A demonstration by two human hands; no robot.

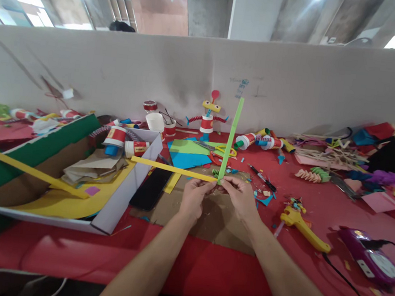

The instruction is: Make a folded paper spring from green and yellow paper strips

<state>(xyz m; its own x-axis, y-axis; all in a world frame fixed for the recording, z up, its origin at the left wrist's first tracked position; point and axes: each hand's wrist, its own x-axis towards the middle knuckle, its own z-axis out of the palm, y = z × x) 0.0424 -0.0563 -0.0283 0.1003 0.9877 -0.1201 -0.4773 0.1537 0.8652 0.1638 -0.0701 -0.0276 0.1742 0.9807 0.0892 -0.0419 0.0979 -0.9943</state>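
My left hand (193, 196) and my right hand (240, 196) meet above a brown cardboard sheet (224, 225), fingers pinched together. Between them two paper strips cross at one end. The yellow paper strip (169, 167) runs out to the left from my left fingertips. The green paper strip (233, 133) points up and away from my right fingertips. Just behind the fingers is a small dark-green folded coil (215, 173); whether it joins the strips I cannot tell. The exact joint is partly hidden by my fingertips.
A box (106, 216) with yellow paper stands left, beside a black phone (151, 190). Scissors (224, 150) lie behind my hands. To the right are a marker (263, 177), a yellow glue gun (304, 228) with a cord and a purple device (374, 258). A paper-cup robot figure (207, 123) stands at the back.
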